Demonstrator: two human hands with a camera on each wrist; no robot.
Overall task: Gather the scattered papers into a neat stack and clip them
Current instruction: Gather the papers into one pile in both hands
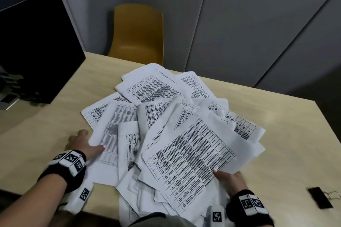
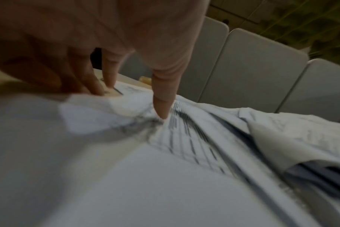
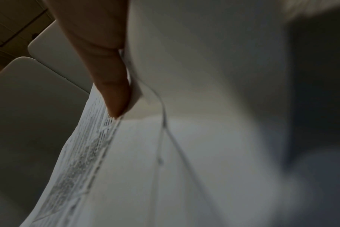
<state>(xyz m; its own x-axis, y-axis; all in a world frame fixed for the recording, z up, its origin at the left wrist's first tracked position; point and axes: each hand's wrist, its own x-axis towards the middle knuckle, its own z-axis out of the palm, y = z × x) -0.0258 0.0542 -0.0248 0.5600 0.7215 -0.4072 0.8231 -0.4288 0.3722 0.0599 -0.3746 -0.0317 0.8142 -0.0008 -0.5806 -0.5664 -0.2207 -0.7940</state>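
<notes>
White printed papers (image 1: 166, 125), many sheets, lie fanned and overlapping across the pale wood tabletop (image 1: 286, 134). Head view: gathering step, early; no stack formed. Left hand (image 1: 83, 143) at the pile's left edge, thumb laid on a sheet, fingers under or beside the edge. Right hand (image 1: 228, 178) holds the near-right sheets, thumb on top. Black binder clip (image 1: 321, 200) lies apart at the right edge, untouched. Next move, by judgement: draw both sides inward, square the edges, then fetch the clip.

Left wrist view: left grip spread, one straight fingertip (image 2: 162, 110) pressing a sheet, others touching paper beyond.

Right wrist view: right grip pinching sheet edges, thumb (image 3: 115, 95) against paper; the other fingers are hidden.
</notes>
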